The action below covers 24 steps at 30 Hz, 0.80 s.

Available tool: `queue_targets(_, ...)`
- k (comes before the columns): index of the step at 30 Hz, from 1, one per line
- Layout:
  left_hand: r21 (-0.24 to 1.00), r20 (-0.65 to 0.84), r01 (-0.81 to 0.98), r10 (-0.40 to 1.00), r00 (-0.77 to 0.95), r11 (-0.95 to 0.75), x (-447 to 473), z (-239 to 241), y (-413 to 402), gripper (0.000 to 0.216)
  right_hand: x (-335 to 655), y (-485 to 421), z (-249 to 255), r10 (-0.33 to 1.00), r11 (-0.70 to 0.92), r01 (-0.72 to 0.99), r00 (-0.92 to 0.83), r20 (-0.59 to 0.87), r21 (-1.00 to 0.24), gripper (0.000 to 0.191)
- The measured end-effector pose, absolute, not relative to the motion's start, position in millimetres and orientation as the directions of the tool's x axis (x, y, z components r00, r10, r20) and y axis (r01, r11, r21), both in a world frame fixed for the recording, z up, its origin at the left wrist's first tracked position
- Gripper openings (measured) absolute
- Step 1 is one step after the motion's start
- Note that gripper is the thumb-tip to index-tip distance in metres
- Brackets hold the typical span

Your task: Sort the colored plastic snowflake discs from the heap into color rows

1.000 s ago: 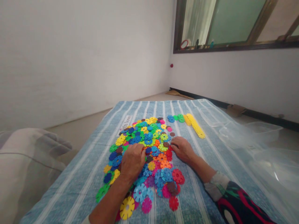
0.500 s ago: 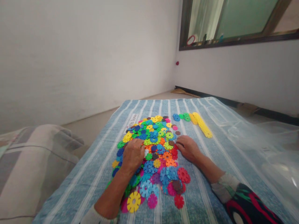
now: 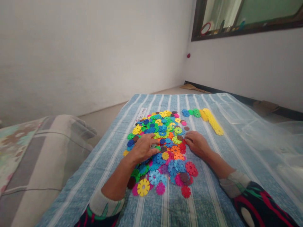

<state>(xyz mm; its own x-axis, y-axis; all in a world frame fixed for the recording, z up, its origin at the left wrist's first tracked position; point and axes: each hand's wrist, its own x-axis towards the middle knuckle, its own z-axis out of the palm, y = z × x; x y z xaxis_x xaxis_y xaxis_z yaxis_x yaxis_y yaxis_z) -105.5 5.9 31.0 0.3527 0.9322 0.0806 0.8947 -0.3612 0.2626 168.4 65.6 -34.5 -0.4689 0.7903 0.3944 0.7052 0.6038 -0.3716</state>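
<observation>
A wide pile of colourful notched plastic discs, snowflake building pieces (image 3: pixel 155 177), lies on the blue striped cloth (image 3: pixel 175 208). Over the left middle of it is my left hand (image 3: pixel 145 147), palm down, thumb and fingers apart among green, grey and blue discs, with nothing visible in its grasp. My right hand (image 3: pixel 197 143) rests at the pile's right edge beside red discs (image 3: pixel 182 147). Its fingers are curled together, and whatever they may hold is hidden. Beyond it lies a row of yellow discs (image 3: pixel 214 123), continuing into green discs (image 3: pixel 196 113) and blue discs (image 3: pixel 186 113).
Clear plastic bags or containers (image 3: pixel 262 135) lie along the right side. Left of the table is a cloth-covered seat or bed (image 3: pixel 59 148). A white wall (image 3: pixel 94 56) and a window (image 3: pixel 236 19) stand behind. Printed lettering (image 3: pixel 141 115) shows on the cloth.
My left hand has shifted toward the pile's middle, its thumb and fingers spreading apart. My right hand stays by the pile's right edge. The camera view has tilted and turned slightly left.
</observation>
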Motion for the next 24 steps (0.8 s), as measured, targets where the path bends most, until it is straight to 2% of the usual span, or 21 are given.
queue_targets(6,0.243,0.084,0.894,0.926,0.368,-0.377,-103,27,5,0.018,172,65,-37,0.78,0.616,0.703,-0.482,0.399,-0.356,0.021)
queue_targets(11,0.405,0.155,0.85,0.942,0.299,-0.337,-100,30,8,0.001,173,66,-39,0.772,0.626,0.692,-0.484,0.413,-0.36,0.02)
queue_targets(15,0.541,0.229,0.796,0.958,0.17,-0.271,-106,36,9,0.005,174,65,-40,0.774,0.623,0.699,-0.486,0.407,-0.351,0.021)
queue_targets(19,0.649,0.2,0.741,0.978,0.056,-0.175,-110,39,5,0.016,165,54,-33,0.761,0.622,0.668,-0.392,0.518,-0.408,0.021)
queue_targets(24,0.731,0.184,0.647,0.975,0.122,-0.219,-92,37,-2,0.015,137,25,-18,0.661,0.733,0.507,-0.371,0.652,-0.454,0.018)
